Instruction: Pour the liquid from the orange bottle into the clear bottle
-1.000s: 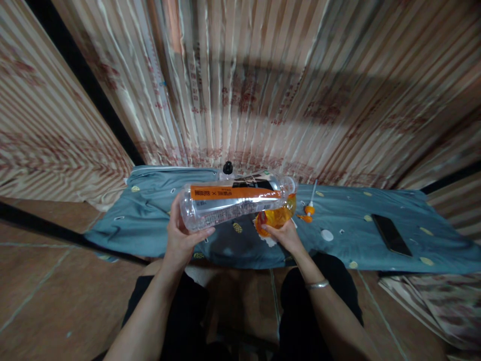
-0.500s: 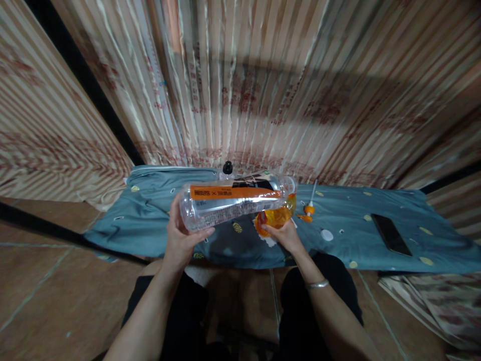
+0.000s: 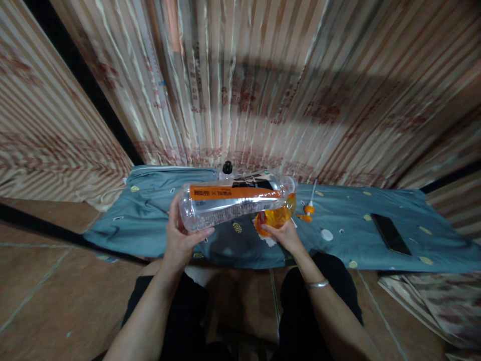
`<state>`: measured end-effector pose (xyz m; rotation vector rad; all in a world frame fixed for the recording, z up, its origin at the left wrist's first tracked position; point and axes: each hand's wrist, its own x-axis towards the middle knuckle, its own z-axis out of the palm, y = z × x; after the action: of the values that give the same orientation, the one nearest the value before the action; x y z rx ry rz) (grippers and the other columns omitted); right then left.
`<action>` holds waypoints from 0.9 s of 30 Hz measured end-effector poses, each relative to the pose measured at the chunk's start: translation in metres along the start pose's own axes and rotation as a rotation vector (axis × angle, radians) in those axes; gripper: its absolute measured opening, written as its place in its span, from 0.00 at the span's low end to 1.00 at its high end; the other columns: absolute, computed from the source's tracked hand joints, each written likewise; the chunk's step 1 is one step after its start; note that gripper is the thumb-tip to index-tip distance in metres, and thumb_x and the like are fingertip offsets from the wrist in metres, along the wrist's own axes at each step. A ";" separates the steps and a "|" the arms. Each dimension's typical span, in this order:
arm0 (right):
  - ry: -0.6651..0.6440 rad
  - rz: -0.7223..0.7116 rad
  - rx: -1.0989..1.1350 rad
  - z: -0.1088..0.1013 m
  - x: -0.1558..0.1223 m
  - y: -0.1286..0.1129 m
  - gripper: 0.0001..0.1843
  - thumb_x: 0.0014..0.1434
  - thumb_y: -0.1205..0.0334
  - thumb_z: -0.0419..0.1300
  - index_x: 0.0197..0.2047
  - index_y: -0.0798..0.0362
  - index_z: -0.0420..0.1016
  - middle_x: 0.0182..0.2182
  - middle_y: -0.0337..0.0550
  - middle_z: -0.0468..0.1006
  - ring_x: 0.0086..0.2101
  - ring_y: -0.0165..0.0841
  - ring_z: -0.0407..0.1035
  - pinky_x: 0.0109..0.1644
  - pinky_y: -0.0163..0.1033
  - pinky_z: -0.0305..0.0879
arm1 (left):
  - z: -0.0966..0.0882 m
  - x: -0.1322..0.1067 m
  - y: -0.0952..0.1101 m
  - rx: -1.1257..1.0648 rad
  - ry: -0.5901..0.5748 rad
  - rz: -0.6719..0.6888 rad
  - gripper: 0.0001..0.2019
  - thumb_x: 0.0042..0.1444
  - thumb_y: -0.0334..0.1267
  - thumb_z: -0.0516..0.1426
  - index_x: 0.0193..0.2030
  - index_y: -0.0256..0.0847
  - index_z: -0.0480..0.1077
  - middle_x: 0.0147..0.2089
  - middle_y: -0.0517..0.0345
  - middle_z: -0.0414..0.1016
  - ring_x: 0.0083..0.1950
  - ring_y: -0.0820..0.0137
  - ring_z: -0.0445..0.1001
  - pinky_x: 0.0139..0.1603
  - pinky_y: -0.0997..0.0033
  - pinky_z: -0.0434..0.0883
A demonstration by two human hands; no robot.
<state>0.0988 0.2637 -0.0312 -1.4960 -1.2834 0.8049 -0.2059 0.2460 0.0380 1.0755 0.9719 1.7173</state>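
My left hand point(image 3: 181, 235) grips the base end of a large clear plastic bottle point(image 3: 233, 201) with an orange label, held lying almost level with its neck pointing right. The neck end meets a small orange translucent bottle point(image 3: 276, 216) that my right hand point(image 3: 284, 234) holds from below on the blue cloth point(image 3: 150, 200). A silver bracelet is on my right wrist. Just right of the orange bottle lies an orange pump head with a white tube point(image 3: 309, 205).
A black phone point(image 3: 391, 233) lies on the cloth at the right. A small bottle with a black cap point(image 3: 227, 169) stands behind the big bottle. Striped curtains hang behind; brown tiled floor lies left; my black-clad knees are below.
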 end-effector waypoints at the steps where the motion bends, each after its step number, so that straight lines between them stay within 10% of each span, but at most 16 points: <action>1: -0.004 -0.002 0.001 0.000 0.000 -0.001 0.40 0.40 0.41 0.80 0.53 0.50 0.79 0.46 0.52 0.89 0.50 0.55 0.83 0.61 0.60 0.77 | 0.000 0.000 0.000 0.002 -0.001 0.001 0.56 0.28 0.41 0.81 0.69 0.51 0.68 0.69 0.46 0.75 0.67 0.46 0.76 0.66 0.42 0.77; 27: -0.004 -0.001 0.001 0.001 0.001 0.005 0.37 0.39 0.38 0.78 0.47 0.51 0.78 0.49 0.55 0.88 0.51 0.55 0.82 0.62 0.62 0.75 | -0.001 0.001 -0.001 0.016 -0.022 0.016 0.55 0.30 0.42 0.81 0.69 0.52 0.68 0.71 0.47 0.73 0.69 0.47 0.75 0.65 0.46 0.77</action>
<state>0.0999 0.2655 -0.0357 -1.4934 -1.2870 0.8083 -0.2070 0.2465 0.0372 1.1129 0.9671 1.7095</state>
